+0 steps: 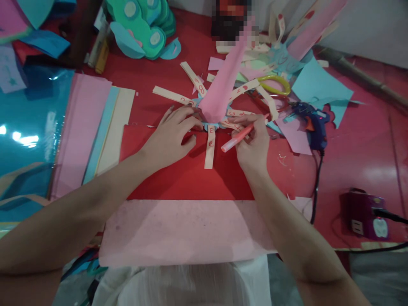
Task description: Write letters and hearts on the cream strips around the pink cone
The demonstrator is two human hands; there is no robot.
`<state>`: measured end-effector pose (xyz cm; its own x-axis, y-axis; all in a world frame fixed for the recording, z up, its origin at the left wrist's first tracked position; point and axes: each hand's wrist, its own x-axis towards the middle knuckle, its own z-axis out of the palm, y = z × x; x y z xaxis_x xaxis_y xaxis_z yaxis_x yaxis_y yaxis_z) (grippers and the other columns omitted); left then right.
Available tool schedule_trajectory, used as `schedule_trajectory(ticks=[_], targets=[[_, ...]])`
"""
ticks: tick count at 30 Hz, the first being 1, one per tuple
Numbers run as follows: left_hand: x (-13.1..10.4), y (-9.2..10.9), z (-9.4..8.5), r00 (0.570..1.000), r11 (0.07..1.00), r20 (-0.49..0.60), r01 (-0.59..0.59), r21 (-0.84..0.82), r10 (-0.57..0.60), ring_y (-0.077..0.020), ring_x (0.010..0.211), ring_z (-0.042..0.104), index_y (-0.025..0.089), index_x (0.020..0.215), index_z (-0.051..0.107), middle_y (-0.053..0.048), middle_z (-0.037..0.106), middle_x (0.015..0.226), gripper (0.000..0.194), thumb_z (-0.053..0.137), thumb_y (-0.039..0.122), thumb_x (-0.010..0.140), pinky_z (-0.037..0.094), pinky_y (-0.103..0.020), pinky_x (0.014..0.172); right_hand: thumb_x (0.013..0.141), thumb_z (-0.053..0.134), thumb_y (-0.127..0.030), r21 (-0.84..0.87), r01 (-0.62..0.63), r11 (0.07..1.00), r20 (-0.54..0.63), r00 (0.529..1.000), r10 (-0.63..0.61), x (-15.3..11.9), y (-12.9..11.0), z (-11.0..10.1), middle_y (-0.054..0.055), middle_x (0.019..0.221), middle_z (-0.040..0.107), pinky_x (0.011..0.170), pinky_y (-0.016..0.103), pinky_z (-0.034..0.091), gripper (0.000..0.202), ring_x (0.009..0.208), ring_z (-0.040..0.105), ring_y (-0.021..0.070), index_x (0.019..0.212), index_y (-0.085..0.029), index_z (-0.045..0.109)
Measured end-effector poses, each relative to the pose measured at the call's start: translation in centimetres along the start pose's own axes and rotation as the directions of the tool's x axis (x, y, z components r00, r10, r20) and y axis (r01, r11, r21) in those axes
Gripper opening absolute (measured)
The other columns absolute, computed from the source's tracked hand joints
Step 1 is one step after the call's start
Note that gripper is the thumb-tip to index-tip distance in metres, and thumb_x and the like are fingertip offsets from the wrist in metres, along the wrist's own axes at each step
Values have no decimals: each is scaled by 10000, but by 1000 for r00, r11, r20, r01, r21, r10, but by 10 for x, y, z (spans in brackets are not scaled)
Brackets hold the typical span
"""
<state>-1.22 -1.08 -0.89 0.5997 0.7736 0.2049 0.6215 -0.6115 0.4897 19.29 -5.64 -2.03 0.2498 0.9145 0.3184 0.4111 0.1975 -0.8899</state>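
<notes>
The left hand [177, 138] is loosely spread, its fingertips at the base of the pink paper cone [219, 91], which stands over the red sheet [191, 178] with lettered strips fanned around it. The right hand [253, 142] pinches a red marker [237, 139] beside those strips — its barrel slants above the sheet. A drifting wrist could smear or crease the "E e" strip [209, 148]; a sideways nudge might tip the tall cone — its base looks narrow.
</notes>
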Motion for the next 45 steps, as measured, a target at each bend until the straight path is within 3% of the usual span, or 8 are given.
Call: schedule_trajectory(ticks=[4,10,23,29,33,41,45], targets=[[1,0,-2,998,1000,56,-9,15,9,-289,1310,462,223,1102,613,-109,543,1299,289,462,181,860,321,-548,1139,741,510,-80,-8,-6,1000,5,1000,6,0,-1,0,-5,967,666,913,378,551,261,990,654,158,893,-288,550],[1,-1,0,999,999,13,-49,8,49,-281,1301,465,217,1170,609,-115,541,1301,321,487,194,874,358,-499,1118,728,506,-59,-8,-6,1000,-2,1000,6,0,-3,0,-4,958,677,885,360,560,272,974,653,151,873,-283,556],[1,-1,-1,999,999,12,-32,-23,32,-279,1289,481,208,1066,633,-104,548,1305,244,494,192,865,385,-484,1097,746,513,-75,-13,-13,1000,10,1000,14,0,-2,0,3,978,673,890,376,566,258,997,654,163,892,-284,553],[3,-2,-2,1000,985,-19,20,-174,-24,-248,1202,561,174,933,648,-95,587,1259,169,516,153,829,470,-431,1039,736,516,-50,21,-24,1000,1,1000,24,0,-1,0,-5,967,669,838,350,572,272,957,662,151,885,-275,554],[3,-6,2,987,938,-128,46,-345,-95,-202,1123,617,203,916,641,-86,602,1216,193,520,118,792,577,-313,861,737,505,-44,30,-23,999,-1,1000,24,0,-3,1,-5,974,669,840,344,570,285,989,658,151,893,-278,549],[3,-11,5,981,948,-166,46,-314,-102,-184,1044,642,236,872,628,-44,640,1151,215,497,92,781,579,-293,807,767,522,-86,33,-33,999,10,999,33,-2,0,1,3,995,656,844,363,572,247,1006,658,164,911,-286,542],[3,-6,2,980,962,-177,37,-270,-87,-196,1076,631,219,938,609,-62,644,1130,213,516,90,797,563,-312,858,830,572,-215,8,39,999,-24,999,-39,-1,-1,0,23,1011,640,895,414,558,150,1017,659,184,949,-285,515]])
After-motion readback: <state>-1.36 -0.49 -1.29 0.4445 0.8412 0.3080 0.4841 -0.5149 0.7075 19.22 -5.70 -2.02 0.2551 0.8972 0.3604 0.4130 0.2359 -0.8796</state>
